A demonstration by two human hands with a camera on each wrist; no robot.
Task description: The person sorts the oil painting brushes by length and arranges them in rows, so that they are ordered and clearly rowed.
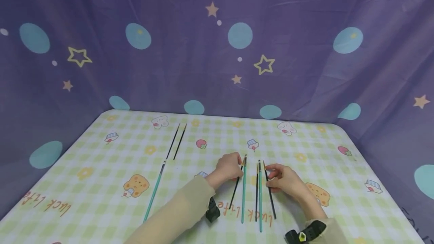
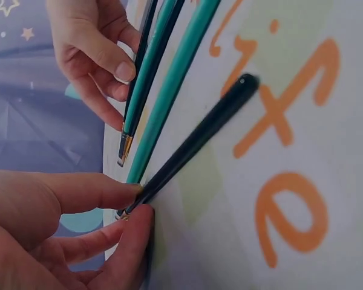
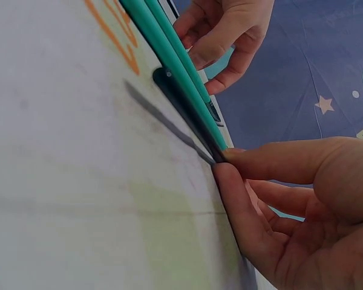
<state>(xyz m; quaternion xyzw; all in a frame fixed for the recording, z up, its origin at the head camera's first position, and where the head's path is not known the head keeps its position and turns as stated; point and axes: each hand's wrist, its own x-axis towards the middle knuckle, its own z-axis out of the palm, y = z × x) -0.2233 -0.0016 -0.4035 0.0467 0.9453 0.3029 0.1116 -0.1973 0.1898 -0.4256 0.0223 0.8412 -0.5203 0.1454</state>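
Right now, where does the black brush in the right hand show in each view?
Head: the black brush is right of centre, below the middle, the rightmost brush.
Left wrist: at the top, left of centre, the leftmost brush.
Right wrist: near the middle, slanting down to the right.
Shared landmark: the right hand, upper left in left wrist, lower right in right wrist.

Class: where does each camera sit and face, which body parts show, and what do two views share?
Head: on the head, facing forward and down at table and paintbrushes; left hand, right hand and sleeves show.
Left wrist: on that wrist, facing the left hand pinching a black brush; right hand beyond.
Right wrist: likewise, facing the right hand pinching another black brush; left hand beyond.
Both wrist views share: hands, green brushes, curtain.
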